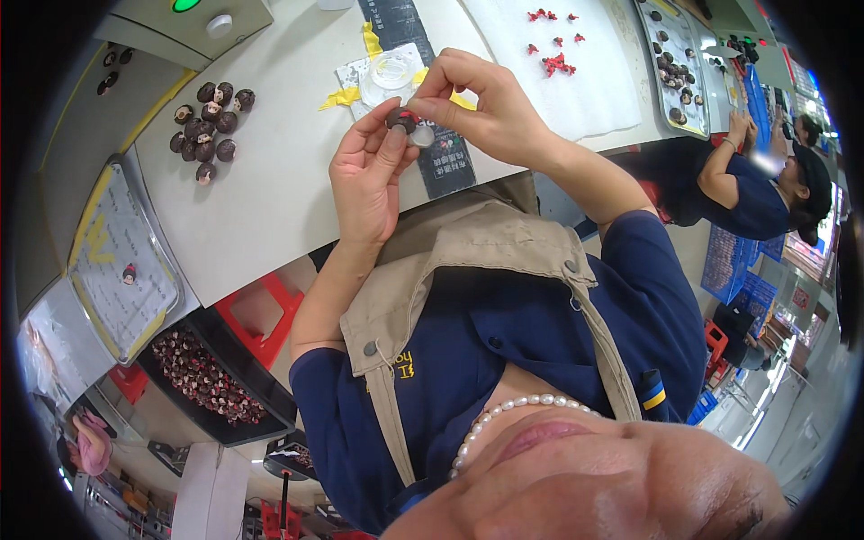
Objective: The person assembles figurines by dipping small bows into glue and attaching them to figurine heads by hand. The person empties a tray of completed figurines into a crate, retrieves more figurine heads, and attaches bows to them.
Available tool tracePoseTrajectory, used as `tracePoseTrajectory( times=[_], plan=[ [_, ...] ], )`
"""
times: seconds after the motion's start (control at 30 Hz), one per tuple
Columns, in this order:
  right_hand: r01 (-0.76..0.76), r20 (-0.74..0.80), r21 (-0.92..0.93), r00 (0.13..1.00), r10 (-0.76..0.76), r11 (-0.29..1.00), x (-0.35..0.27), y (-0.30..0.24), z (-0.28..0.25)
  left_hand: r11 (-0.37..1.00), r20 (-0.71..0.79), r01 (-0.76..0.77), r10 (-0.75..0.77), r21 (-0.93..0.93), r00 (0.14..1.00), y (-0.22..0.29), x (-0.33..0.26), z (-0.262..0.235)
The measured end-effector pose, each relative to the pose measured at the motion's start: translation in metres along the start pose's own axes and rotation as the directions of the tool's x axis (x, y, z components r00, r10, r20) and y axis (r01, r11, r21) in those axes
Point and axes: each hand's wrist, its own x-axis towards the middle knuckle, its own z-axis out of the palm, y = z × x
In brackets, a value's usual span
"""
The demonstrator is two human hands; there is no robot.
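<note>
Above the table edge, my left hand (367, 184) holds a small doll head (396, 117) with dark brown hair between thumb and fingers. My right hand (490, 106) meets it from the other side, thumb and forefinger pinched at a small red piece (410, 118) on the head. A pale round piece (421, 137) shows just below, by my left fingertips; what it is I cannot make out. Behind my hands, a clear round dish (391, 76) sits on a pad fixed with yellow tape. Beneath them runs a black printed strip (447, 169).
Several brown doll heads (205, 129) lie grouped at left. Small red pieces (558, 65) rest on a white sheet (549, 112). Trays stand at far left (108, 310) and right (686, 27). A black bin (254, 373) of heads stands lower left. A co-worker (751, 193) sits right.
</note>
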Motion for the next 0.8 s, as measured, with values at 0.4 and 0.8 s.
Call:
tracePoseTrajectory(
  times=[0.4,0.8],
  plan=[
    [-0.080,0.016,0.047,0.997,0.079,0.996,-0.010,-0.019,-0.002,0.921,0.057,-0.289,0.284,0.261,0.957,0.007,-0.014,0.009],
    [0.230,-0.232,-0.012,0.946,-0.227,0.973,-0.031,-0.023,-0.006,0.732,0.236,-0.478,0.416,0.486,0.878,0.008,-0.019,0.046]
  ],
)
